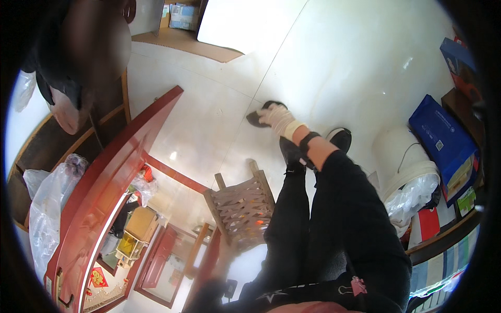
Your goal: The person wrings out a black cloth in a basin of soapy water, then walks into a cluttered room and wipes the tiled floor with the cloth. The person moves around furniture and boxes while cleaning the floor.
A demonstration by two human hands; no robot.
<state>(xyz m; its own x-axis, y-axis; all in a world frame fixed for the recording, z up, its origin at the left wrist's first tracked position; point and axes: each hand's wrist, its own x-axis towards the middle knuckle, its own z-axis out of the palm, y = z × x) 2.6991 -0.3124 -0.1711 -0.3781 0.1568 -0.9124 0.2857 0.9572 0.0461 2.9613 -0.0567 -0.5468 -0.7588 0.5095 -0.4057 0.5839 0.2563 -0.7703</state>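
Observation:
My right hand [278, 119], in a pale, translucent glove, reaches down over the floor beyond my feet. Its bent fingers are on a dark rounded object [254, 118], whose kind I cannot make out. My black shoes [339, 139] stand nearby. At the lower middle, a small wooden stool with a woven strap seat [244, 205] is tilted beside my legs. My left hand [226, 252] is blurred at the stool's near end; its fingers are too unclear to show whether they grip the frame.
A red door [117, 156] stands at left beside a plastic bag [47, 219]. Another person's dark clothing [51, 51] shows at upper left. Cardboard [188, 45] lies at the top. On the right are a white bucket [395, 156] holding plastic and a blue bag [438, 137].

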